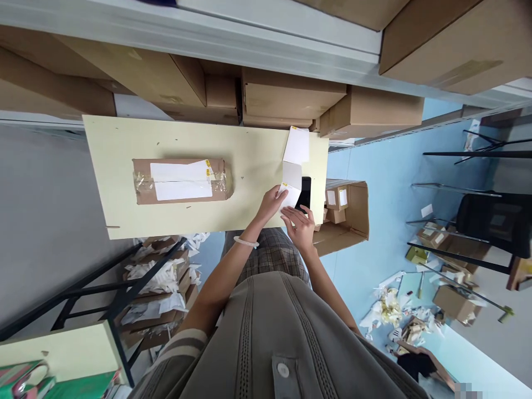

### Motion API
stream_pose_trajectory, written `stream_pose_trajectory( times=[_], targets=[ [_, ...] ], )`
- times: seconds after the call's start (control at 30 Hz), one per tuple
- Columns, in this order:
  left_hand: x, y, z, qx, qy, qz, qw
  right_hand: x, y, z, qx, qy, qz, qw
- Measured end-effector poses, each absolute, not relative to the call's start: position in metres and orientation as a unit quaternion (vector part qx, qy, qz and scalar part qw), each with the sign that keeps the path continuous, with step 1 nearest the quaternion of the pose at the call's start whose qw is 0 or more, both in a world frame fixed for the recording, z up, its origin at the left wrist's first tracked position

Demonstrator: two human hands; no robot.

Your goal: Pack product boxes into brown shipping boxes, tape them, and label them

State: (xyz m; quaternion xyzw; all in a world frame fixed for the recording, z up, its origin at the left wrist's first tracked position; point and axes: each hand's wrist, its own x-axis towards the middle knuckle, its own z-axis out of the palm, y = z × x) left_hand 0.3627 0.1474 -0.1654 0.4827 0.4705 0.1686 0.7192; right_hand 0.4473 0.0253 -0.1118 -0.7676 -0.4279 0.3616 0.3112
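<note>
A folded strip of white labels [293, 148] with small yellow marks runs up the right part of the cream table [257, 144]. My left hand [270, 204] grips the strip's near end, thumb on top. At that end's lower edge is my right hand [300, 224], its thumb and fingertips closing on the paper and its index finger raised. A black phone [305, 193] lies beside the strip, partly covered by it and by my fingers. On the table's left half rests a taped brown carton [183, 199] with white labels on top.
Brown boxes [291, 91] line the table's back edge under a metal shelf beam [208, 39]. An open carton [357, 213] holding small boxes stands right of the table. Stacked cardboard and paper [158, 277] sit below left. Another person [419, 363] is at the lower right, near scattered scraps.
</note>
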Motion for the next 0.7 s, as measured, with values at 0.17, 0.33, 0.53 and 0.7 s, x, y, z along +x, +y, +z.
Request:
stream_pose_trajectory(
  times=[0.17,0.33,0.53,0.7],
  targets=[
    [0.356,0.132,-0.174,0.421,0.479,0.179,0.749,0.458,0.033,-0.110,-0.832,-0.259,0.287,0.398],
    [0.346,0.123,-0.172,0.383,0.473,0.165,0.776,0.487,0.078,-0.132,-0.741,-0.038,0.496,0.451],
    [0.340,0.119,-0.172,0.421,0.467,0.152,0.763,0.484,0.109,-0.151,-0.660,0.046,0.602,0.446],
    [0.337,0.126,-0.164,0.507,0.511,0.142,0.680,0.470,0.106,-0.147,-0.676,0.064,0.593,0.434]
  ],
)
